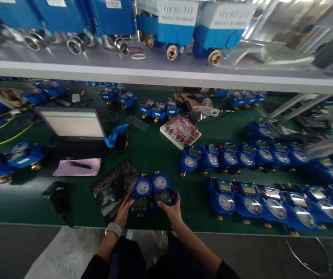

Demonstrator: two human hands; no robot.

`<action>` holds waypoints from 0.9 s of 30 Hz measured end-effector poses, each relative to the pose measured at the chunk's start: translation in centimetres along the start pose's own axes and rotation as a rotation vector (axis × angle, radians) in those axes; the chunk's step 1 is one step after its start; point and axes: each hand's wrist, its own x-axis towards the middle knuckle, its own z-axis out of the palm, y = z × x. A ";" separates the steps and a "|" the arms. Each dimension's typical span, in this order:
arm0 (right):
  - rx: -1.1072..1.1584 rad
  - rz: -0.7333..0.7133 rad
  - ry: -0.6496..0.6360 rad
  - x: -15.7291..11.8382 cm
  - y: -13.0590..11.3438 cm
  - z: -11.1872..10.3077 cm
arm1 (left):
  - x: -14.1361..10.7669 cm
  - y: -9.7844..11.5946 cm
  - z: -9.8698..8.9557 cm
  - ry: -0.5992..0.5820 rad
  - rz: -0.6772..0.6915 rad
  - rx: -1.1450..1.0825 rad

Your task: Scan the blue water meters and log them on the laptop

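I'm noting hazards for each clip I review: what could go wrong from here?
The left meter and right meter are close to the front edge of the table, so one might drop if a grip slips. The right hand has its thumb over a display, which could get smudged. The left hand might knock the nearby mouse.

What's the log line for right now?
left hand: holds left meter | right hand: holds right meter | meters: side by side | laptop: open

On your left, an open laptop (pixel 72 123) has a dark phone (pixel 121 142) to its right and a pen (pixel 80 165) on pink paper (pixel 63 169) below.
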 end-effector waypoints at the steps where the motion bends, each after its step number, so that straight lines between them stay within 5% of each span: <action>1: -0.011 0.013 -0.014 -0.2 0.0 -0.2 | -0.5 -0.5 0.3 0.045 0.003 -0.012; 6: -0.025 0.059 -0.024 -1.7 0.2 -1.9 | -2.4 -2.1 1.9 0.136 -0.029 -0.031; 18: 0.114 0.034 0.122 -3.2 1.2 -1.6 | -1.3 -1.1 1.4 0.053 -0.050 0.124; 22: 0.166 0.108 0.258 -1.2 -0.8 -5.0 | -1.1 -1.6 -0.2 0.075 0.018 0.195; 27: 0.235 0.106 0.371 4.6 -6.5 -10.5 | -1.4 -2.5 -2.3 0.130 0.161 0.240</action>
